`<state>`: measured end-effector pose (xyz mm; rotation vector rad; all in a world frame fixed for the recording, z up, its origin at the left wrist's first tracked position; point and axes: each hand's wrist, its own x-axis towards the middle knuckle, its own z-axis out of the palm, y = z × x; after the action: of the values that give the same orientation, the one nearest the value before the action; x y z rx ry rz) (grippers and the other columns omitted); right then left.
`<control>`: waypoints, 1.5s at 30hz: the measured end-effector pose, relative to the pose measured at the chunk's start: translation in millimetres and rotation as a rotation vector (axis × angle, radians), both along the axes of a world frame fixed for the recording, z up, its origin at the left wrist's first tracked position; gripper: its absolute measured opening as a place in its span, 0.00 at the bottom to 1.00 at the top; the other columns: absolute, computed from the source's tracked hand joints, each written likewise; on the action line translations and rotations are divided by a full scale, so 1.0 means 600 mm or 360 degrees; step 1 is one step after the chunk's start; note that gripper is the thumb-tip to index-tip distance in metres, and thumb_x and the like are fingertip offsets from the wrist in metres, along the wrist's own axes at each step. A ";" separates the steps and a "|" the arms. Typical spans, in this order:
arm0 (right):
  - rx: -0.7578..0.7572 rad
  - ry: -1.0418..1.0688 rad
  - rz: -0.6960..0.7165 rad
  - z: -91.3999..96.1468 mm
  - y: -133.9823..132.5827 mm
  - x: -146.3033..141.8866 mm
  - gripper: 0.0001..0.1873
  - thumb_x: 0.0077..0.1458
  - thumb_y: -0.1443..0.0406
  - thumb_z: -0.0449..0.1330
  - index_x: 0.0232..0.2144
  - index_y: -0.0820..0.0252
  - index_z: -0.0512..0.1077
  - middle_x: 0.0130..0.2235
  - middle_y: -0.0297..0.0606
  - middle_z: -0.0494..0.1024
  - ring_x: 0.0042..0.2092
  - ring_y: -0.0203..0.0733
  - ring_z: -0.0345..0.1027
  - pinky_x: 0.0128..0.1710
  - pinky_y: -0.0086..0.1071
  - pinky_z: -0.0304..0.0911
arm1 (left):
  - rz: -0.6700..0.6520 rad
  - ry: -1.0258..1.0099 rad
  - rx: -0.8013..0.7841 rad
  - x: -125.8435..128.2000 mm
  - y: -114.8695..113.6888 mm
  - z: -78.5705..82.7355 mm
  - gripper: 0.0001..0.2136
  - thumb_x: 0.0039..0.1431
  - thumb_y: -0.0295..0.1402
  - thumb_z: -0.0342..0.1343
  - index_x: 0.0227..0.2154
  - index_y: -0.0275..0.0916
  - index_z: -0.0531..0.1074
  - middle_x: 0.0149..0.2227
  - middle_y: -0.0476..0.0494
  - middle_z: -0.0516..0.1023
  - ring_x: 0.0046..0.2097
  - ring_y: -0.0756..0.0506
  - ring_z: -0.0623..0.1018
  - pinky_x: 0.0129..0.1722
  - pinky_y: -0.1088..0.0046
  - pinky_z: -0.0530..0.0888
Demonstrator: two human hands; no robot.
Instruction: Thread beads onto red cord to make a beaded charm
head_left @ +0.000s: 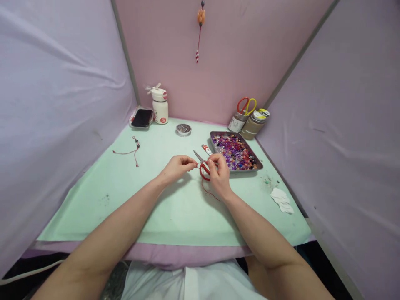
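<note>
A thin red cord (208, 192) runs between my hands, and its loose end curls down onto the table. My left hand (178, 165) pinches the cord with thumb and fingertips. Just to its right, my right hand (220, 174) is closed in a pinch on the cord too. Scissors with red handles (203, 172) lie on the table between and behind the hands, blades pointing up and left; the right hand partly covers them. A red and white lighter (206, 149) lies just beyond. Past the right hand stands a metal tray (258, 167) of mixed beads (231, 151).
On the left lies a finished-looking knotted red cord (136, 143). At the back are a phone (142, 118), a cream bottle (160, 111), a small round container (183, 129) and two jars (254, 124), one holding scissors. Crumpled tissue (281, 200) lies at right. A beaded string (201, 17) hangs behind.
</note>
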<state>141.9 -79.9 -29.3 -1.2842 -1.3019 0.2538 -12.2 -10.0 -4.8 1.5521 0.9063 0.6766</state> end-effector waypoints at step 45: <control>-0.0236 -0.0704 0.0231 0.003 0.003 0.008 0.07 0.60 0.65 0.53 0.33 0.55 0.71 0.37 0.37 0.76 0.42 0.43 0.64 0.44 0.38 0.52 | -0.0212 0.0389 0.0622 -0.016 0.011 -0.009 0.09 0.50 0.33 0.52 0.29 0.37 0.76 0.29 0.47 0.78 0.30 0.49 0.72 0.32 0.73 0.66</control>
<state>146.9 -78.0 -27.5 -1.4230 -1.7837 0.1747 -21.8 -3.3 -10.3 2.0599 0.8735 0.6004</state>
